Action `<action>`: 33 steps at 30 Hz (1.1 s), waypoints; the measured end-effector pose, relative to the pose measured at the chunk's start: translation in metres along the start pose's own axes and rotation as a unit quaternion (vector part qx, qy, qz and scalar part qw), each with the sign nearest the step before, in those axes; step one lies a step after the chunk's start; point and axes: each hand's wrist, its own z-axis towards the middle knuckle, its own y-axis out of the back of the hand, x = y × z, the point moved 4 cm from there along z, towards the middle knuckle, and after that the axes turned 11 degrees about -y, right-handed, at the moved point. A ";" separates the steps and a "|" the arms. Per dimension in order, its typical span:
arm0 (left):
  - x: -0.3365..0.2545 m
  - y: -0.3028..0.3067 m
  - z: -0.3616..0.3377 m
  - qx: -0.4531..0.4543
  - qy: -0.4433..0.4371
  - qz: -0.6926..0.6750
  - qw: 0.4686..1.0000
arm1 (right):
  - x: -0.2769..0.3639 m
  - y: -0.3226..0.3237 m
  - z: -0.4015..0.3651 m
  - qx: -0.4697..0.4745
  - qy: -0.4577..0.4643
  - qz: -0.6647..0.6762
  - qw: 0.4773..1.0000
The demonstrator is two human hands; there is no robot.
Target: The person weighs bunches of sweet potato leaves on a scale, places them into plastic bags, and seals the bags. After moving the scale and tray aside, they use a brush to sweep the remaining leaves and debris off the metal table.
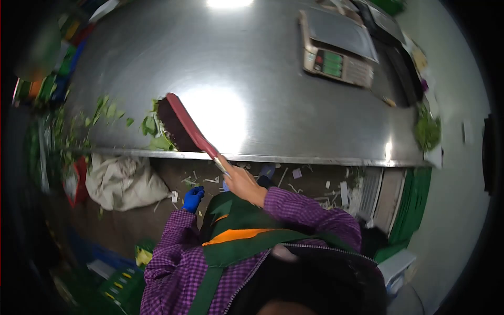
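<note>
my right hand (240,181) is closed around the handle of a red-backed brush (181,125). its dark bristles are down on the steel desk (273,105), close to the near edge and right against a clump of green leaves (152,128). my left hand (193,198), in a blue glove, hangs below the desk edge; whether it is curled on anything i cannot tell. i judge this as mid-sweep, gathering leaf scraps at the edge. the next stroke calls for flat bristles and a steady pull so nothing scatters. farther up the desk sits a weighing scale (336,52). below, a pale sack (123,181) slumps on the littered floor (315,184), with green crates (415,205) off to the right.
</note>
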 end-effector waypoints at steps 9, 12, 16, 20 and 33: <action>0.183 0.081 -0.118 -0.015 0.030 0.202 0.979 | -0.010 0.066 -0.033 -0.131 -0.049 -0.085 0.987; 0.234 0.098 -0.134 0.027 -0.012 0.268 0.963 | 0.008 0.021 -0.068 -0.044 -0.109 -0.158 0.980; 0.240 0.167 -0.113 -0.044 0.051 0.099 0.993 | 0.107 -0.088 0.008 0.008 -0.043 -0.125 0.991; 0.238 0.257 -0.112 -0.248 0.081 -0.275 0.925 | 0.221 -0.249 0.150 0.050 0.066 -0.122 0.989; 0.337 0.286 -0.173 -0.167 -0.150 0.305 0.926 | 0.318 -0.228 0.219 -0.143 0.047 -0.042 0.988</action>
